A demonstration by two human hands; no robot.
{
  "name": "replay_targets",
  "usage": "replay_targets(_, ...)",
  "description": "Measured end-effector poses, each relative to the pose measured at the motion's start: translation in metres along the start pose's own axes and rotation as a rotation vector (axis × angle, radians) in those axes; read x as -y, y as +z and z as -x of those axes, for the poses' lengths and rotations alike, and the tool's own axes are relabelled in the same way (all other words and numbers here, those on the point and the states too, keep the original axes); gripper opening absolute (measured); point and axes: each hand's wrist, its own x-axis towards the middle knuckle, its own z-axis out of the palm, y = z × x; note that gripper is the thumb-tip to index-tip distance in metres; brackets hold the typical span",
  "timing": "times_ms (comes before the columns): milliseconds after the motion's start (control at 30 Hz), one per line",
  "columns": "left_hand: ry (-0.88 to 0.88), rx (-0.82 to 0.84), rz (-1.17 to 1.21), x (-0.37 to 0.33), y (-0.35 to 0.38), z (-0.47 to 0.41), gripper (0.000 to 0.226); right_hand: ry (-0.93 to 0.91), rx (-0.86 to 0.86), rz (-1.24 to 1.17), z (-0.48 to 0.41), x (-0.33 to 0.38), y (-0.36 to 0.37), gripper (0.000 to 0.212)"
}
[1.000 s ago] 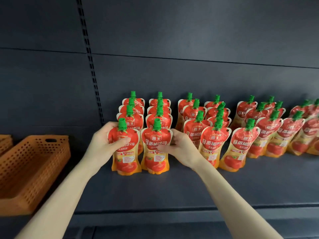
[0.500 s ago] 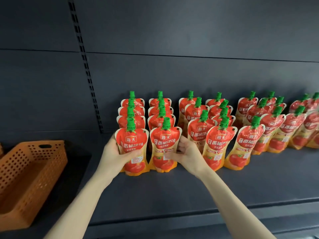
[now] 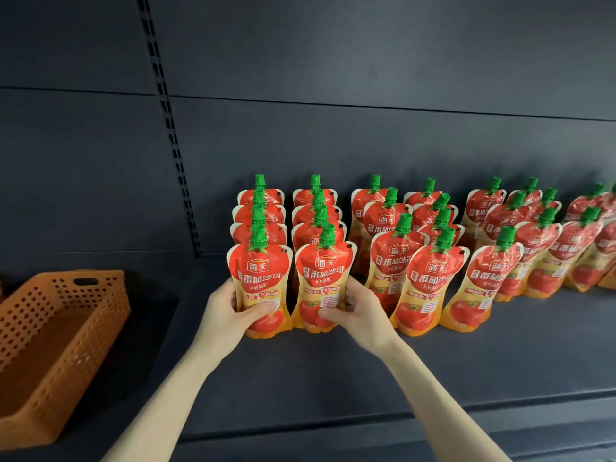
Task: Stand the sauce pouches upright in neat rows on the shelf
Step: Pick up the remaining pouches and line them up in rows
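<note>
Head view: our left hand (image 3: pixel 230 313) grips one front pouch (image 3: pixel 260 271), right hand (image 3: pixel 361 315) its neighbour (image 3: pixel 325 271); both stand tall, caps (image 3: pixel 258 235) up.

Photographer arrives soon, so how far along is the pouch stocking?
Done: several rows of pouches stand on the shelf. In hand: the left hand grips the leftmost front pouch, the right hand the next front pouch, both upright. Left: releasing these and straightening the leaning pouches at right; the orange basket shows none inside.
</note>
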Motion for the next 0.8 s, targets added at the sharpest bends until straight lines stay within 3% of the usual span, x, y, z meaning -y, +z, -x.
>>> replay_targets(800,0.003,0.025,-0.047,-0.001,-0.0016,0.0029,0.041,0.011,0.017,0.044,0.0059,0.0063,-0.0027,0.05)
